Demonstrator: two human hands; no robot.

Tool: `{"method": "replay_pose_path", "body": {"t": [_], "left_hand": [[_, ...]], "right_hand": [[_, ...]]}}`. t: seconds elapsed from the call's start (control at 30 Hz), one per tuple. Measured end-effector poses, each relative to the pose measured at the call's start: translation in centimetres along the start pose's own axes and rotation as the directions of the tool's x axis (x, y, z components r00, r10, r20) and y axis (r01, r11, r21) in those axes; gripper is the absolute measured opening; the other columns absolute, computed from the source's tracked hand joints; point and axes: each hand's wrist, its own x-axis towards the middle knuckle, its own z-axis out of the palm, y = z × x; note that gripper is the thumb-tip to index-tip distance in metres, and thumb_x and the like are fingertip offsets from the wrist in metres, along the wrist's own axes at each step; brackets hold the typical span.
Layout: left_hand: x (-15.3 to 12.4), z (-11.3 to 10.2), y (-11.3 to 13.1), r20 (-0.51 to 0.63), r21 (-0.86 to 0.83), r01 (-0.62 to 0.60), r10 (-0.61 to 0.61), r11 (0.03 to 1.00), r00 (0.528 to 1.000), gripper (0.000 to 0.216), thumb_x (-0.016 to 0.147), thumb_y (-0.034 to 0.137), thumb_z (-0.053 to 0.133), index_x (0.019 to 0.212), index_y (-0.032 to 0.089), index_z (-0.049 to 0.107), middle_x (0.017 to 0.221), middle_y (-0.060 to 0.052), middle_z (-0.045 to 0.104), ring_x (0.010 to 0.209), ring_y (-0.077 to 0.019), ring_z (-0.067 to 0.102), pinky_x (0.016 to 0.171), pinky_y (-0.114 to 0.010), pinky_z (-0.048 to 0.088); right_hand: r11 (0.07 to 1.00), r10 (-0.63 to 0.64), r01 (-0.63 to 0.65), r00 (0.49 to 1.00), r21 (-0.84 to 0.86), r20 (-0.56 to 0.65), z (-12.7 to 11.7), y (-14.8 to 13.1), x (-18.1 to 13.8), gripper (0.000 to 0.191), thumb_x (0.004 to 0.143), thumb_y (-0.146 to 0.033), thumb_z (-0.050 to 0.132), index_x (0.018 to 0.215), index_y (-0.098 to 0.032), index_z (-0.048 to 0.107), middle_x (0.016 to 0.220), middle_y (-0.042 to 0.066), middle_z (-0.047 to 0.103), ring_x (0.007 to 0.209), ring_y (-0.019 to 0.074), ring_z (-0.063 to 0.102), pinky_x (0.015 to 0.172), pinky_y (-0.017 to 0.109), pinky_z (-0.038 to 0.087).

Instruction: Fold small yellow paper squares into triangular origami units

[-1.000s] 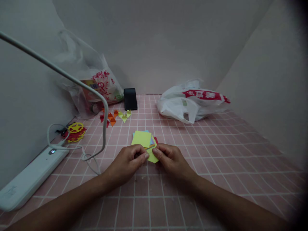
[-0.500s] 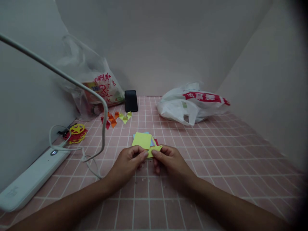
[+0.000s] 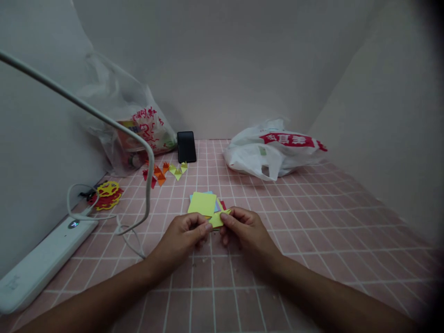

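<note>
Between my two hands is a small folded piece of yellow paper (image 3: 217, 220). My left hand (image 3: 189, 233) pinches its left end between thumb and fingers. On the other side my right hand (image 3: 244, 229) grips the right end, thumb on top; the fingertips beneath are partly hidden. Just behind the hands lies a stack of square coloured papers (image 3: 202, 204), a yellow sheet on top with blue, purple and red edges showing. Farther back sit several small folded paper shapes in red, orange (image 3: 160, 175) and yellow (image 3: 177, 171).
A black phone (image 3: 186, 147) lies at the back, beside a clear plastic bag (image 3: 138, 134). A white plastic bag (image 3: 270, 150) rests back right. On the left are a white power bank (image 3: 48, 263), a cable (image 3: 149, 185) and yellow and red cut-out pieces (image 3: 107, 194). Pink tiled surface (image 3: 326, 222) below.
The folded yellow paper has turned slightly in my fingers, and its pointed right corner shows less. My view has shifted a little, so the surroundings sit slightly farther left.
</note>
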Motion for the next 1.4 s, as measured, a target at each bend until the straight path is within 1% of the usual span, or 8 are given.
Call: {"method": "replay_pose_path", "body": {"t": [0.33,0.43,0.53,0.83,1.0,1.13,1.23,1.4], "left_hand": [[0.2,-0.2,-0.1,-0.026,-0.032,0.005,-0.006,0.999,1.0,0.028,0.076,0.042,0.062,0.066,0.018,0.051,0.054,0.006,0.047,0.047,-0.0083,0.04,0.049,-0.022,0.028],[0.1,-0.1,0.1,-0.02,-0.019,0.009,-0.009,1.0,1.0,0.031,0.075,0.045,0.062,0.066,0.018,0.051,0.053,0.006,0.047,0.047,-0.0086,0.04,0.05,-0.022,0.028],[0.0,0.0,0.3,0.012,-0.001,0.021,-0.021,1.0,1.0,0.033,0.074,0.048,0.063,0.066,0.018,0.052,0.053,0.006,0.047,0.048,-0.0087,0.039,0.05,-0.023,0.027],[0.1,-0.2,0.4,0.055,-0.091,0.113,-0.108,0.989,0.993,0.032,0.071,0.043,0.067,0.063,0.018,0.049,0.051,0.007,0.047,0.045,-0.0073,0.037,0.047,-0.021,0.025],[0.2,-0.3,0.0,0.057,-0.231,0.155,-0.146,0.96,0.988,0.032,0.071,0.039,0.071,0.064,0.017,0.049,0.051,0.007,0.047,0.045,-0.0063,0.038,0.046,-0.02,0.026],[0.5,-0.3,-0.5,0.043,-0.238,0.124,-0.117,0.963,0.992,0.033,0.073,0.041,0.071,0.065,0.017,0.05,0.051,0.006,0.049,0.045,-0.0063,0.039,0.046,-0.02,0.026],[0.5,-0.2,-0.6,0.056,-0.178,0.095,-0.087,0.979,0.995,0.034,0.074,0.044,0.069,0.064,0.017,0.051,0.05,0.006,0.049,0.046,-0.0068,0.039,0.048,-0.021,0.027],[0.2,0.1,-0.1,0.057,-0.151,0.103,-0.096,0.983,0.994,0.034,0.07,0.043,0.07,0.062,0.017,0.051,0.051,0.006,0.048,0.046,-0.0067,0.039,0.048,-0.021,0.027]], "right_hand": [[0.99,-0.012,0.025,0.995,0.141,-0.095,-0.4,-0.1,0.8,0.034,0.084,-0.047,0.063,0.073,-0.015,0.061,0.06,0.0,0.063,0.043,0.0094,0.055,0.046,0.022,0.042],[0.985,0.02,-0.019,1.0,0.172,-0.001,-0.2,0.1,0.9,0.04,0.082,-0.056,0.062,0.08,-0.016,0.062,0.061,0.0,0.064,0.042,0.0101,0.055,0.043,0.022,0.042],[0.991,0.035,-0.042,0.998,0.13,0.054,-0.1,0.3,0.7,0.035,0.078,-0.048,0.07,0.07,-0.015,0.06,0.058,-0.001,0.063,0.04,0.0083,0.054,0.042,0.02,0.04],[0.999,0.043,-0.042,0.997,0.017,-0.07,-0.4,-0.5,0.6,0.036,0.08,-0.044,0.068,0.059,-0.016,0.057,0.049,-0.002,0.059,0.034,0.0076,0.05,0.035,0.019,0.035],[0.995,-0.044,0.058,0.985,0.076,-0.168,-1.1,-1.1,1.4,0.033,0.079,-0.045,0.068,0.066,-0.016,0.059,0.049,-0.003,0.059,0.035,0.008,0.051,0.038,0.019,0.039],[0.998,0.032,-0.03,0.999,0.063,-0.032,-0.6,-0.6,1.0,0.041,0.08,-0.056,0.063,0.071,-0.017,0.056,0.052,-0.003,0.06,0.035,0.0091,0.052,0.035,0.019,0.038],[0.993,0.109,-0.114,0.989,0.043,0.099,-0.1,0.1,0.4,0.038,0.074,-0.051,0.072,0.071,-0.016,0.056,0.053,-0.004,0.059,0.036,0.0081,0.051,0.036,0.019,0.039],[0.991,0.128,-0.13,0.99,0.038,0.052,0.2,0.4,-0.1,0.037,0.077,-0.047,0.07,0.064,-0.015,0.055,0.05,-0.004,0.057,0.035,0.0066,0.048,0.036,0.018,0.036]]}}
